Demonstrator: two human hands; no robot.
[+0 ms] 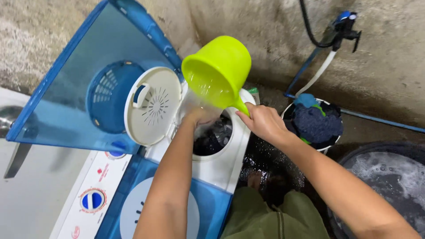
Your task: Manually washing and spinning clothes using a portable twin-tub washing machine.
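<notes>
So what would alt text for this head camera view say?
A right hand tips a lime-green plastic dipper, pouring water over dark clothes in a blue-and-white washing machine's spin tub, where the left hand reaches in. A bucket of laundry stands nearby.

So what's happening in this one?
A person tips a lime-green dipper with the right hand, pouring water into the open spin tub of a blue-and-white washing machine. The left hand reaches under the stream, above the dark clothes inside. A basket of laundry stands to the right.
</notes>
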